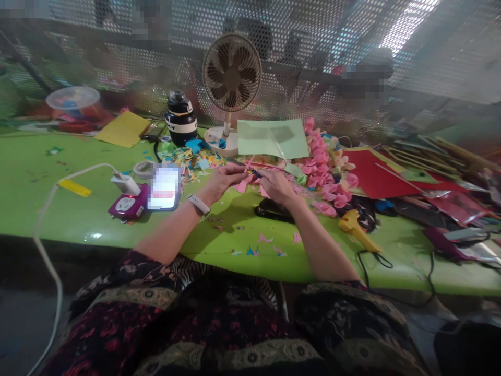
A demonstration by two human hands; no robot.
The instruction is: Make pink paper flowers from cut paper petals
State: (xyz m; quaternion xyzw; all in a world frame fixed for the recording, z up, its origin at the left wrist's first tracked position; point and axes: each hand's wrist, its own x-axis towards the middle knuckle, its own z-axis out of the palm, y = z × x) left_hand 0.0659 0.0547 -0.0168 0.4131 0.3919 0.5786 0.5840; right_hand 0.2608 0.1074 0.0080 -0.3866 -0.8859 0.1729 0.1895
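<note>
Above the middle of the green table (219,237), my left hand (223,183) pinches a narrow strip of pink paper (250,163) between thumb and fingertips. Just to its right, my right hand (277,187) is closed around a small dark blue tool with a bit of yellow (255,173); its kind is too small to make out. The fingertips of both hands nearly meet. Pink paper scraps lie beneath and behind them. Under my right wrist rests a black object (270,210) shaped like a stapler. Folded pink paper flowers (319,162) are heaped beyond my right hand.
A fan (231,75), a black bottle (180,122) and a pale green sheet (273,138) stand at the back. Left are a lit phone (163,189) and a purple socket adapter (127,207) with a trailing cable. Right lie a yellow glue gun (360,232) and red paper (370,172).
</note>
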